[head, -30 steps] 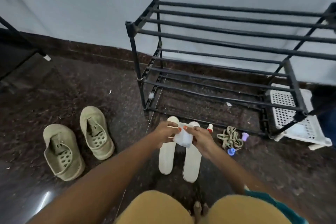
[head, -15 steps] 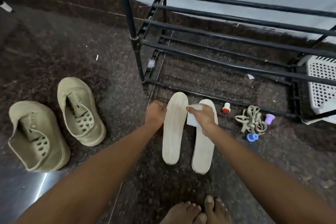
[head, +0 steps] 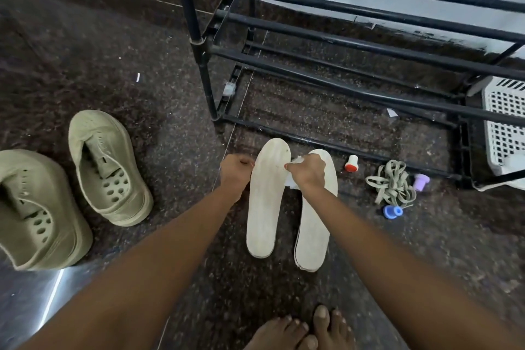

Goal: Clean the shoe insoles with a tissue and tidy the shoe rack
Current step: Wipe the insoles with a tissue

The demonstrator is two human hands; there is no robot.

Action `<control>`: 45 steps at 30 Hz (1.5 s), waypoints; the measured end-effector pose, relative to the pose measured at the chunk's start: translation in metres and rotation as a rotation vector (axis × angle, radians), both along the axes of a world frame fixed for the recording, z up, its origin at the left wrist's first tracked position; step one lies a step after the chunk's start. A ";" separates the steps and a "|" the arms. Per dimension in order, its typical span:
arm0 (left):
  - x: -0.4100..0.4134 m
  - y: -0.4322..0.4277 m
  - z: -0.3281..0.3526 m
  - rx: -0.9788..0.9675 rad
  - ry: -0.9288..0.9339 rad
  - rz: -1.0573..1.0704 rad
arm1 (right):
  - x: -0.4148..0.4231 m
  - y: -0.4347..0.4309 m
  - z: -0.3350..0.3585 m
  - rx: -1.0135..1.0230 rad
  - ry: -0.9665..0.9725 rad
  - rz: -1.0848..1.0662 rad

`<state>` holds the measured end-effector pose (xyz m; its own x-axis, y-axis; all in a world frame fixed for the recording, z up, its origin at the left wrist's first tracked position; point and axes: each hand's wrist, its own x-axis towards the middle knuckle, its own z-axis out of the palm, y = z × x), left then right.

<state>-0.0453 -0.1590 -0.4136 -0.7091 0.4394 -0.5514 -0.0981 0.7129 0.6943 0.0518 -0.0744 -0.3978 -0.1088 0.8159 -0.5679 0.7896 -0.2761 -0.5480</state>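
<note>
Down at floor level now, no longer raised together in the air as a second ago; gripping the crumpled tissue (head: 291, 182) in the right hand (head: 308, 172), fingers curled round it, and pressing it near the toe ends, where the left insole (head: 264, 207) and right insole (head: 314, 224) lie side by side just in front of the shoe rack (head: 341, 44); curling the left hand (head: 237, 172) against the outer edge of the left insole, seemingly pinching it to steady it, though hard to confirm from above; reads as a shift from readying the tissue to wiping proper, so barely begun on the cleaning; left to do, by the look of it: wiping down both insoles, refitting them in the olive shoes (head: 109, 167) lying well off to the left, then clearing the tangled laces (head: 393, 185) and small caps (head: 351, 163) beside the white basket (head: 505, 128).
</note>
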 end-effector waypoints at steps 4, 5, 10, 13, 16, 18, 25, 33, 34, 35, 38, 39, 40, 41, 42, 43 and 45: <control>0.004 -0.006 0.008 0.069 -0.085 0.047 | 0.005 -0.002 0.003 -0.048 0.043 -0.034; 0.005 -0.008 0.012 0.085 -0.105 0.063 | 0.006 -0.002 0.005 -0.053 0.070 -0.051; 0.006 -0.015 0.036 0.145 -0.156 0.051 | 0.012 -0.005 0.030 -0.054 0.192 -0.122; 0.006 -0.017 0.057 0.169 -0.172 0.044 | 0.017 -0.005 0.055 -0.036 0.226 -0.108; 0.009 -0.019 0.089 0.210 -0.195 0.024 | 0.024 -0.004 0.086 -0.005 0.282 -0.074; 0.012 -0.020 0.110 0.244 -0.184 0.002 | 0.029 -0.003 0.110 0.025 0.314 -0.054; 0.025 -0.020 0.206 0.334 -0.092 -0.165 | 0.055 -0.004 0.200 0.168 0.433 -0.047; 0.046 -0.025 0.313 0.344 -0.021 -0.409 | 0.092 -0.013 0.286 0.268 0.548 -0.075; 0.050 -0.025 0.324 0.350 -0.017 -0.423 | 0.097 -0.014 0.296 0.275 0.568 -0.075; 0.054 -0.025 0.334 0.361 -0.015 -0.433 | 0.102 -0.015 0.306 0.283 0.591 -0.079; 0.071 -0.019 0.353 0.380 0.001 -0.455 | 0.121 -0.015 0.333 0.330 0.601 -0.074; 0.078 -0.018 0.358 0.377 0.011 -0.464 | 0.129 -0.014 0.340 0.339 0.600 -0.071; 0.084 -0.016 0.362 0.386 0.010 -0.472 | 0.137 -0.014 0.347 0.343 0.602 -0.067; 0.091 -0.014 0.366 0.397 0.001 -0.472 | 0.146 -0.014 0.353 0.344 0.601 -0.064; 0.098 -0.013 0.368 0.414 -0.020 -0.468 | 0.154 -0.013 0.358 0.349 0.594 -0.058; 0.106 -0.013 0.371 0.429 -0.046 -0.463 | 0.162 -0.014 0.364 0.346 0.584 -0.054; 0.121 -0.013 0.373 0.464 -0.126 -0.443 | 0.178 -0.014 0.371 0.327 0.570 -0.048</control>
